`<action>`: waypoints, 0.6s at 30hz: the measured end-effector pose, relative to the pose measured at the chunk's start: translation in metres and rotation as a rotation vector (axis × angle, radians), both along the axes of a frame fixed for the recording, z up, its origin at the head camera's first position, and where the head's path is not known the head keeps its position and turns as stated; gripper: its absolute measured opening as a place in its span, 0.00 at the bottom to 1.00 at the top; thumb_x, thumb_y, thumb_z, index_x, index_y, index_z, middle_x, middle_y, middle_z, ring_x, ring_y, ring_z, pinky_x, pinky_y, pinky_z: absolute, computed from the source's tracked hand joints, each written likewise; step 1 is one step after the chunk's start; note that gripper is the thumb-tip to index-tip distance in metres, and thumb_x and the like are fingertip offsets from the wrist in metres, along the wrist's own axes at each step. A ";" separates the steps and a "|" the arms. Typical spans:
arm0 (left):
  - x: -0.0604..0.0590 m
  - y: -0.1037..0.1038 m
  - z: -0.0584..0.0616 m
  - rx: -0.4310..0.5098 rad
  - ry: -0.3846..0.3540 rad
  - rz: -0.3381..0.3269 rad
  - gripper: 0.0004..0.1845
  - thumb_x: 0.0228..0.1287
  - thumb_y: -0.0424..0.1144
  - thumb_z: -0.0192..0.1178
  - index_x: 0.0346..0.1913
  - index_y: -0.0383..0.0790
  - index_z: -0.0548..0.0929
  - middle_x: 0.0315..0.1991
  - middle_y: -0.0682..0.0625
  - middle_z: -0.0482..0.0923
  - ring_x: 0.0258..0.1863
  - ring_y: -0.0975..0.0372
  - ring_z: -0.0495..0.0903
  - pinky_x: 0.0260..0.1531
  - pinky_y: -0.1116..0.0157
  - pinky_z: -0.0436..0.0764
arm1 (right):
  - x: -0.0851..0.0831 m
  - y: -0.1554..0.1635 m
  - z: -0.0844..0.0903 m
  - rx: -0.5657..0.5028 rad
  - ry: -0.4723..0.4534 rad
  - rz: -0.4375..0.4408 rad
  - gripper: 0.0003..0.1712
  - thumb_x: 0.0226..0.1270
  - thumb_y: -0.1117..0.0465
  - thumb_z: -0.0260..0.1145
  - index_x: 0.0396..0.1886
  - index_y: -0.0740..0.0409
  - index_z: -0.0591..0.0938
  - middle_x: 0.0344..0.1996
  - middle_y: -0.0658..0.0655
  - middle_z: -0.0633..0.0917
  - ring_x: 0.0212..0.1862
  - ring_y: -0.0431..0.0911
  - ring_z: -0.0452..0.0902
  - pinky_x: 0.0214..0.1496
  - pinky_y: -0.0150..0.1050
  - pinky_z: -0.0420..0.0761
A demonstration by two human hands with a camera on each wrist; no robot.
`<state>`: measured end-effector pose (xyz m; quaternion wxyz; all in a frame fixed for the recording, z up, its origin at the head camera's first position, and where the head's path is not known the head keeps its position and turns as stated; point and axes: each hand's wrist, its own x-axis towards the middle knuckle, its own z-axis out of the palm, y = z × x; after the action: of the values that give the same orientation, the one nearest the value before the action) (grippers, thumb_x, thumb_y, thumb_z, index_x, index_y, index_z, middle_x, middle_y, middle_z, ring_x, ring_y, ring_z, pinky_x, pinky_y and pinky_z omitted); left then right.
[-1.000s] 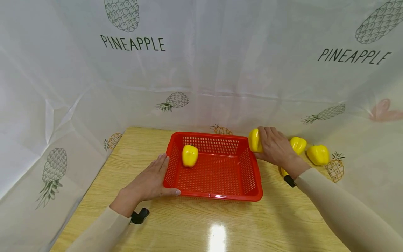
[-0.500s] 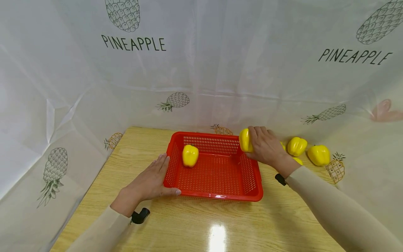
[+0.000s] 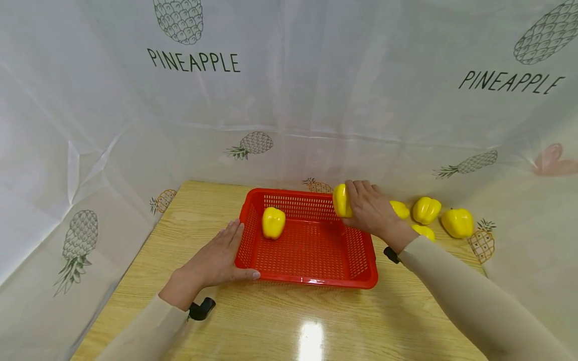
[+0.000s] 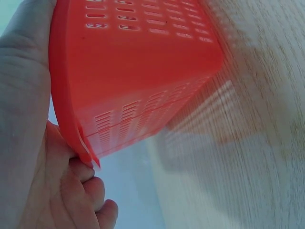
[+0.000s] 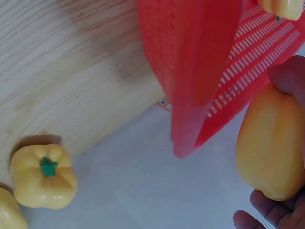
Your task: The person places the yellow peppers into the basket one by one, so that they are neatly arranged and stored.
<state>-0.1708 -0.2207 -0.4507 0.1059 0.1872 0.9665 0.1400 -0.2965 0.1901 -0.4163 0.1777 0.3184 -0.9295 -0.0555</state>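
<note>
Right hand (image 3: 371, 209) grips one yellow pepper (image 3: 340, 200), fingers curled over its top, and holds it above the red basket (image 3: 311, 277) at the basket's 2 o'clock corner; the wrist view shows the same pepper in my palm, clear of the rim. Left hand (image 3: 215, 260) lies with fingers fairly straight against the basket's 9 o'clock wall, thumb along the near rim at 7 o'clock. Second pepper (image 3: 273, 222) rests inside the basket at its 10 o'clock corner. Four loose peppers (image 3: 427, 209) sit on the wooden table (image 3: 253, 326) at 3 o'clock of the basket, near one another, one partly hidden behind my right wrist. Pineapple-print sheet (image 3: 289, 100) backs the table at 12 o'clock
</note>
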 end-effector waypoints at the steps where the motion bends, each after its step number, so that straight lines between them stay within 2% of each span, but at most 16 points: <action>1: 0.000 0.000 0.000 -0.002 0.000 0.000 0.75 0.53 0.85 0.58 0.84 0.28 0.45 0.86 0.34 0.41 0.86 0.42 0.44 0.83 0.45 0.53 | 0.000 -0.002 0.000 0.004 -0.009 -0.003 0.53 0.53 0.41 0.80 0.66 0.70 0.67 0.50 0.68 0.79 0.53 0.63 0.78 0.55 0.54 0.85; 7: 0.000 0.000 0.000 -0.006 0.000 0.002 0.75 0.52 0.85 0.59 0.84 0.28 0.45 0.86 0.35 0.41 0.86 0.43 0.44 0.83 0.45 0.53 | -0.002 -0.014 0.000 0.007 -0.018 0.010 0.53 0.54 0.39 0.79 0.66 0.69 0.68 0.50 0.67 0.80 0.54 0.63 0.78 0.58 0.54 0.84; 12: -0.001 0.000 0.000 -0.003 0.004 0.000 0.75 0.53 0.85 0.59 0.84 0.28 0.45 0.86 0.35 0.41 0.86 0.43 0.44 0.83 0.45 0.53 | -0.004 -0.025 -0.004 0.031 0.008 0.018 0.52 0.54 0.38 0.78 0.65 0.68 0.68 0.48 0.66 0.80 0.51 0.61 0.79 0.55 0.51 0.85; 18: 0.000 0.000 0.000 0.000 0.000 0.001 0.75 0.52 0.85 0.59 0.84 0.28 0.45 0.86 0.35 0.41 0.86 0.43 0.44 0.83 0.45 0.53 | -0.005 -0.038 -0.008 0.063 -0.029 0.025 0.51 0.54 0.36 0.75 0.64 0.67 0.68 0.48 0.64 0.79 0.50 0.59 0.78 0.55 0.48 0.85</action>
<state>-0.1709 -0.2203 -0.4503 0.1060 0.1865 0.9666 0.1403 -0.3012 0.1518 -0.4247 0.1546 0.3363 -0.9257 -0.0781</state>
